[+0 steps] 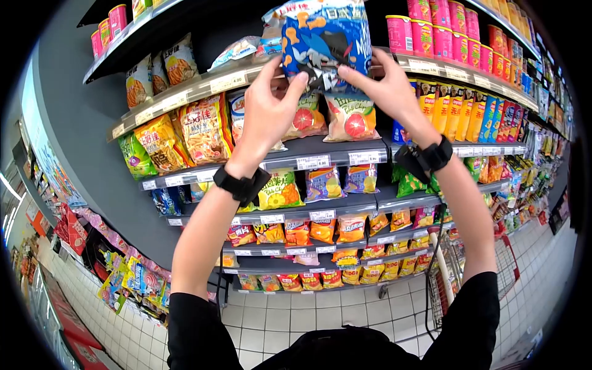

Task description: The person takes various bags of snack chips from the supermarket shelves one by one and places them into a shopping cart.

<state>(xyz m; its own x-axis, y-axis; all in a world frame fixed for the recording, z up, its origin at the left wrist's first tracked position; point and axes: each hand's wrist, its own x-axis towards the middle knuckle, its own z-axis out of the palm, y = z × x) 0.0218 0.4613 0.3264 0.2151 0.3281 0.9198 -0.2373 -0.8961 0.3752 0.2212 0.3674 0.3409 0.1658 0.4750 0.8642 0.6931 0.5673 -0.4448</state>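
Note:
A blue snack bag (pixel 327 43) with fish-shaped pieces printed on it is held upright between both hands at the top centre, level with an upper shelf. My left hand (pixel 274 102) grips its lower left side, thumb on the front. My right hand (pixel 385 86) grips the lower right side, its thumb also on the front. Just below the bag, a chip bag with a grapefruit picture (pixel 353 118) stands on the shelf beneath. Other blue and white bags (pixel 237 50) lie on the upper shelf to the left. Both wrists wear black straps.
Shelves of snack bags (pixel 206 129) run across the view, with pink canisters (pixel 423 37) at the upper right and orange canisters (pixel 453 114) below them. A shopping cart (pixel 441 271) stands at the lower right. Hanging snack packs (pixel 139 277) are at the left, above a tiled floor (pixel 277 317).

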